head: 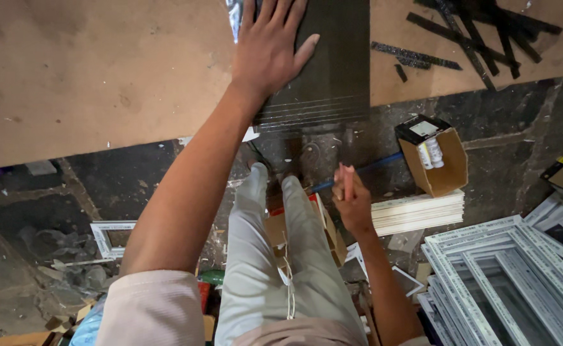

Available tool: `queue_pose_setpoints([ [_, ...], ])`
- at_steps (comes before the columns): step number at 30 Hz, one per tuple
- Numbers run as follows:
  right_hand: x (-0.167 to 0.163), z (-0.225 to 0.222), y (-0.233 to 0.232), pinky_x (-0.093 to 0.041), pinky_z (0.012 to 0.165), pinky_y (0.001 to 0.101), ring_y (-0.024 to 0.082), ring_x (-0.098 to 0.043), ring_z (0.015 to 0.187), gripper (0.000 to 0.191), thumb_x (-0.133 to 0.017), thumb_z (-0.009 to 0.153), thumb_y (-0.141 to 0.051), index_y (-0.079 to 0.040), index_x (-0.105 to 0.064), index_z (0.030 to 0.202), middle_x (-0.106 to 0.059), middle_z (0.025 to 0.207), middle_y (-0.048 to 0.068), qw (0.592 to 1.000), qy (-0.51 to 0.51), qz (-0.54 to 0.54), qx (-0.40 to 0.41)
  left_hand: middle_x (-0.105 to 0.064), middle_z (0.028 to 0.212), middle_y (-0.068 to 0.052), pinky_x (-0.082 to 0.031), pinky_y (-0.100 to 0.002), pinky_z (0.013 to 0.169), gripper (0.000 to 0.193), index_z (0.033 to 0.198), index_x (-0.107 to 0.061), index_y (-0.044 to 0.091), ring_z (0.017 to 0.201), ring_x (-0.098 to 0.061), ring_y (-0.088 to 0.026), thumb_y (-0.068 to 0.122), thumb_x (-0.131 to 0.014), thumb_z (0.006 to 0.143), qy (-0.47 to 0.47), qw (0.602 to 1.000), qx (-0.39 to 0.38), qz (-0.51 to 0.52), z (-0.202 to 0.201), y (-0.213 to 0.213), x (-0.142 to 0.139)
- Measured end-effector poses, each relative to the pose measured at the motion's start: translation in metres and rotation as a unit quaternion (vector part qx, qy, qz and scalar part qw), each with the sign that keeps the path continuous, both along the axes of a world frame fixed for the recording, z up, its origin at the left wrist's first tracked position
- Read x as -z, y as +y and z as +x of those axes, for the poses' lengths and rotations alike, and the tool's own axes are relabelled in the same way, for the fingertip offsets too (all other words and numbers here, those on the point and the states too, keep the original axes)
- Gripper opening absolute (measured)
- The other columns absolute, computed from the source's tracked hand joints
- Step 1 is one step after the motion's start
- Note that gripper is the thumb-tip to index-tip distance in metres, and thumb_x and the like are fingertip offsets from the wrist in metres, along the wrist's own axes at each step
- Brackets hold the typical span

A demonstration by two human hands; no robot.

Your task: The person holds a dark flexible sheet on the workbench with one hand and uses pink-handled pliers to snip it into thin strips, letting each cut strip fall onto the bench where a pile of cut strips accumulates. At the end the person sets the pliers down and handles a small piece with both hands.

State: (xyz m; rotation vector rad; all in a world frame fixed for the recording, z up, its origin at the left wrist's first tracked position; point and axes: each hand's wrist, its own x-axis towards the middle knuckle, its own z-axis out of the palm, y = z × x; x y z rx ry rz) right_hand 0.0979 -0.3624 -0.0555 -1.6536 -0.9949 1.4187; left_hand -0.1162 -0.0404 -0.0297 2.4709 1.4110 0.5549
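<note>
My left hand (270, 45) lies flat, fingers spread, on a stack of dark sheets (333, 70) that rests on a brown board worktop (89, 70) and overhangs its near edge. My right hand (350, 198) is lower, below the board's edge, closed around a thin pinkish stick-like tool (348, 179); a blue rod (365, 170) runs behind it. My legs in light trousers (275, 256) show between the arms.
Dark cut strips (480, 32) lie scattered on the board at the top right. An open cardboard box (438, 160) with small bottles sits on a stack of white boards (416, 211). White frames (505, 269) pile at the lower right, one more frame (112, 237) lies on the dark floor at the left.
</note>
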Motion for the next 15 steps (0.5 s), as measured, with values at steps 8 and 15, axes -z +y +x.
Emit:
queue_pose_setpoints([
  [8,-0.047,0.045,0.03,-0.049,0.059,0.0289,0.014,-0.06,0.086,0.029,-0.057,0.073,0.012,-0.01,-0.051,0.091,-0.059,0.118,0.006,0.944,0.266,0.001,0.196,-0.047,0.157,-0.018,-0.014,-0.059,0.124,0.067,0.157,-0.045,0.003,0.149,-0.035,-0.036,0.048,-0.059,0.109,0.009,0.999,0.004,-0.039,0.002,0.002,-0.005],
  [15,-0.084,0.118,0.129,-0.063,0.072,0.0413,0.026,-0.07,0.1,0.045,-0.049,0.077,0.013,0.0,-0.06,0.118,-0.063,0.128,0.015,0.947,0.132,-0.061,0.287,-0.04,0.165,-0.019,-0.008,-0.058,0.127,0.072,0.162,-0.038,0.001,0.155,-0.029,-0.035,0.048,-0.058,0.111,0.021,0.999,0.024,-0.002,0.003,0.003,-0.015],
])
